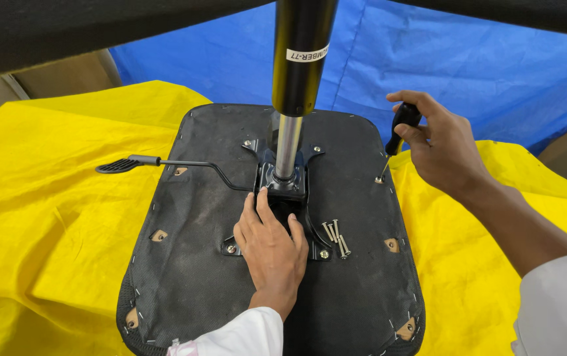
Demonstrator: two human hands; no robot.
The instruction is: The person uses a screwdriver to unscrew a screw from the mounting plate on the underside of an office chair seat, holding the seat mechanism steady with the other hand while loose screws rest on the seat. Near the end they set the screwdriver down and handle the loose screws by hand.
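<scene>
Left hand (271,245) flat on seat base (191,264); screwdriver (398,132) in right hand (443,150)

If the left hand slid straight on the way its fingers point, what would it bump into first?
The left hand lies flat on the seat underside, fingers pointing away from the person. Straight ahead it would probably first meet the black mounting bracket at the foot of the metal column, which its fingertips nearly touch.
</scene>
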